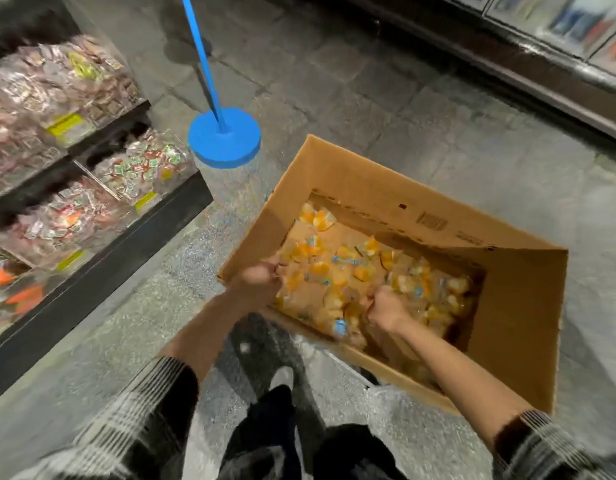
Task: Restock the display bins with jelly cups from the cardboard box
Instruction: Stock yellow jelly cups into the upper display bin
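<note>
I am gathering: both hands, left (261, 277) and right (386, 306), clutch cups (337, 268) inside the box (517, 306). Next, carry them to the bins (102, 209) at nine o'clock.

floor (386, 98): grey stone tiles | on it: open cardboard box (521, 306), in front of the person | black display shelf (102, 251) stands at left | blue round base (224, 137) just beside box

head view, steeply downward, close above cardboard box (420, 216)

The person wears a black-and-white plaid shirt, its left sleeve (140, 414) and right sleeve (555, 445) pushed up the forearms, and dark trousers (275, 441).
</note>
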Demonstrator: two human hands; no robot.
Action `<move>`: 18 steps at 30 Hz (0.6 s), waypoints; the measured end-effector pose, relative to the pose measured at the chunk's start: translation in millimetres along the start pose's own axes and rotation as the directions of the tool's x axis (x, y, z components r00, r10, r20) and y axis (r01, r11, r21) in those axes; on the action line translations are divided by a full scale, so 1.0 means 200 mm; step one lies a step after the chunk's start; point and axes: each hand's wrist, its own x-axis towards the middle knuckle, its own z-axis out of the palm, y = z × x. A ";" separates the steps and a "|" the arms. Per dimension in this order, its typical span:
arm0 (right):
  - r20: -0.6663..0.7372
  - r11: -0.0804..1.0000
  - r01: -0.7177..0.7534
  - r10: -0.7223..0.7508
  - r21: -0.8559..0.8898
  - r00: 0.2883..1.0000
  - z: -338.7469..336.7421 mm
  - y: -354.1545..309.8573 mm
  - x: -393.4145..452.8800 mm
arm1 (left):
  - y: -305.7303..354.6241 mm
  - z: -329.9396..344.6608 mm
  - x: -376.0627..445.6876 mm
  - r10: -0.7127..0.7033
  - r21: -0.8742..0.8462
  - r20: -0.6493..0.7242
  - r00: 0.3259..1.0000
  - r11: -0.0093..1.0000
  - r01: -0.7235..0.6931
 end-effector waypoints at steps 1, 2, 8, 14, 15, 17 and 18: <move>0.026 1.000 -0.014 0.015 -0.010 1.000 0.04 0.00 0.05 | -0.03 0.01 0.07 -0.030 0.023 0.040 0.999 0.999 0.029; 0.050 0.999 -0.041 0.041 -0.016 0.998 0.08 0.01 0.11 | -0.04 0.01 0.11 -0.032 0.060 0.083 0.996 0.998 0.027; 0.245 0.994 -0.105 0.102 0.001 0.964 0.35 0.01 0.39 | -0.09 0.09 0.38 -0.038 0.047 0.193 0.980 0.998 0.030; 0.341 0.996 -0.092 0.087 0.000 0.936 0.56 0.09 0.60 | -0.20 0.20 0.50 -0.049 0.164 0.186 0.981 0.986 0.018; 0.339 0.996 -0.087 0.081 0.002 0.937 0.57 0.09 0.60 | -0.20 0.20 0.50 -0.027 0.195 0.216 0.976 0.981 -0.016; 0.297 0.997 -0.073 0.077 -0.023 0.952 0.58 0.10 0.61 | -0.19 0.22 0.50 0.003 0.243 0.307 0.952 0.967 -0.082; 0.273 0.997 -0.074 0.081 -0.033 0.959 0.59 0.11 0.62 | -0.18 0.22 0.50 0.019 0.250 0.347 0.938 0.962 -0.112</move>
